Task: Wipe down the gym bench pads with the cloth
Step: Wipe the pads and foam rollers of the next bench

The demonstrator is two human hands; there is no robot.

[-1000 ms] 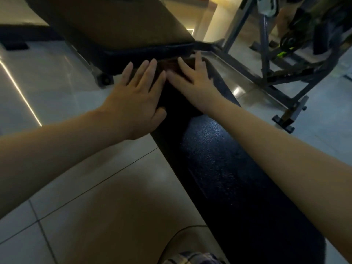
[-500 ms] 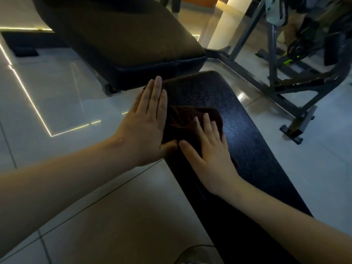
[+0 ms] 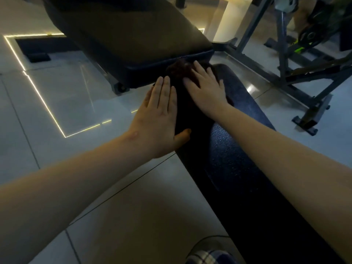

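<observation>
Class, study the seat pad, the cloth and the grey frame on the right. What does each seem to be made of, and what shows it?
Seat pad: likely vinyl or faux leather; pebbled grain, faint sheen.
Cloth: soft fabric, perhaps terry or microfibre; fuzzy, bunched edge.
Frame: probably painted steel tube; straight grey bars, dull finish.

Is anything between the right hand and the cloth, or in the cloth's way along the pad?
Nothing visible. The right hand presses directly on the cloth; the seat pad toward the person lies bare, the left hand touching only its side.
</observation>
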